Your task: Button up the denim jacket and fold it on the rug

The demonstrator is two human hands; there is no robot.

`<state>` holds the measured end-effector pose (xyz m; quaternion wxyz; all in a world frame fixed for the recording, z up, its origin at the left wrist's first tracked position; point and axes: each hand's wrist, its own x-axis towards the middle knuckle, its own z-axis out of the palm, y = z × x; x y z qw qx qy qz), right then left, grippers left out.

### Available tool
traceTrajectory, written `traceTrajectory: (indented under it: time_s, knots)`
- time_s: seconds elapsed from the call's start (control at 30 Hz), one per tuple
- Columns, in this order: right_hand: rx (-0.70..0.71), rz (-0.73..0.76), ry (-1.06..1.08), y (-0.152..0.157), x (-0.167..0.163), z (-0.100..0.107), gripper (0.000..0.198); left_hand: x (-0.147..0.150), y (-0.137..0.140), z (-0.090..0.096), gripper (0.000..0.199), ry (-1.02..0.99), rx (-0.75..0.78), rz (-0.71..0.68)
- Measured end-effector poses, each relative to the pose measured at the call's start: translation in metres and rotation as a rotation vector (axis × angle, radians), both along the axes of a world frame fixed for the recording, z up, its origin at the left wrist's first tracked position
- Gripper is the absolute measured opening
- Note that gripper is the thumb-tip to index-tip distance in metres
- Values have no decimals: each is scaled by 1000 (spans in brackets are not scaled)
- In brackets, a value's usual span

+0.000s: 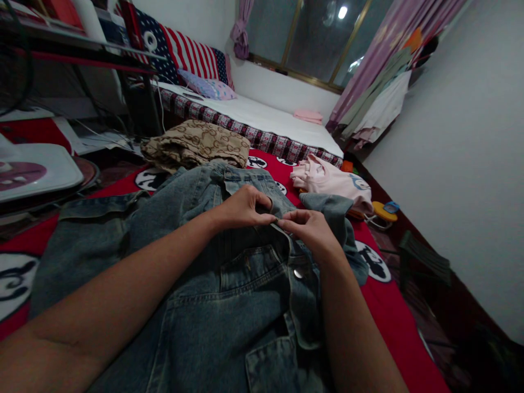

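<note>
While both hands (244, 210) (311, 228) pinch, denim jacket (213, 333) lies beneath.

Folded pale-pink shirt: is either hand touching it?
No, the left hand and right hand both pinch the faded-blue denim jacket at its edge.

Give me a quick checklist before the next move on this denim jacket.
1. Left hand pinching at the denim jacket's front edge: ok.
2. Right hand pinching there too, fingertips meeting the left's: ok.
3. Fastening between the fingertips closed: cannot tell, fingers cover it.
4. Metal button below the hands uncovered: ok.
5. Jacket lying smooth: not ok, rumpled.
6. Pink shirt clear of both hands: ok.
</note>
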<state>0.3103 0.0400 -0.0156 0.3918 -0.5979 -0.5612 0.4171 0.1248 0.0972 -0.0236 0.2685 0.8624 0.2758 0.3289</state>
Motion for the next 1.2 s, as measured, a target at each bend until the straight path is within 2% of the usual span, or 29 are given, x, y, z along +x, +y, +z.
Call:
traceTrajectory:
  time_s: [0.1, 0.2, 0.37, 0.47, 0.6, 0.8, 0.9, 0.97, 1.07, 1.2]
  knots:
    - [42, 8, -50, -1, -1, 0, 26, -1, 3, 0, 28, -38, -123, -33]
    - [123, 10, -135, 1, -3, -5, 20, -1, 5, -2, 30, -43, -193, -57]
    - [254, 20, -341, 2, -3, -11, 15, 2, 5, -6, 25, -64, -193, -45]
    - [274, 18, -405, 1, -2, -11, 13, 1, 4, -5, 28, -54, -205, -73]
    - [229, 47, -359, 2, -2, -11, 13, -4, 5, -2, 30, -23, -249, -147]
    - [155, 113, -148, 0, -4, -7, 11, -6, 9, -7, 35, -39, -320, -125]
    - [120, 116, -68, -1, -4, -4, 14, -4, 9, -14, 29, -124, -457, -125]
    - [97, 97, -33, -1, -4, -2, 17, -2, 7, -17, 23, -194, -590, -177]
    - [82, 52, -7, -1, -4, 0, 19, 0, 6, -18, 26, -264, -727, -241]
    - [86, 18, -27, 1, -3, -2, 20, 4, 7, -20, 28, -270, -698, -268]
